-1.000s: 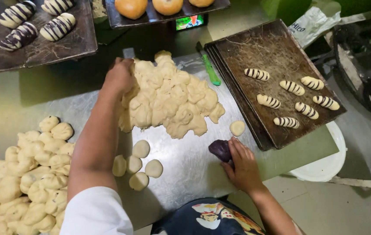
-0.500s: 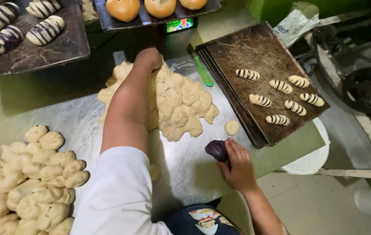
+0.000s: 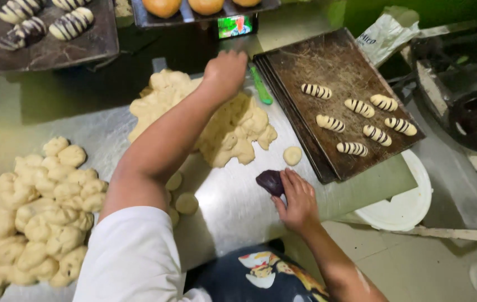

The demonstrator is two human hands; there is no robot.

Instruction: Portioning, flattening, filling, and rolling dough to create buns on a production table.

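Our left hand [image 3: 225, 71] reaches over the dough pile [image 3: 224, 126] toward the green scraper [image 3: 261, 86], which runs away from us; its grip seems closed, hard to tell. Our right hand [image 3: 297, 198] presses loosely curled fingers on the dark dough lump [image 3: 269, 181].

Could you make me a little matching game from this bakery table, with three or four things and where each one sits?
Things:
1. striped rolls
2. dark purple lump
3. green scraper
4. white bucket

Places:
A. under the right hand
B. below the table's edge
C. on the dark baking tray
D. beside the left hand

Pairs: 1-C, 2-A, 3-D, 4-B
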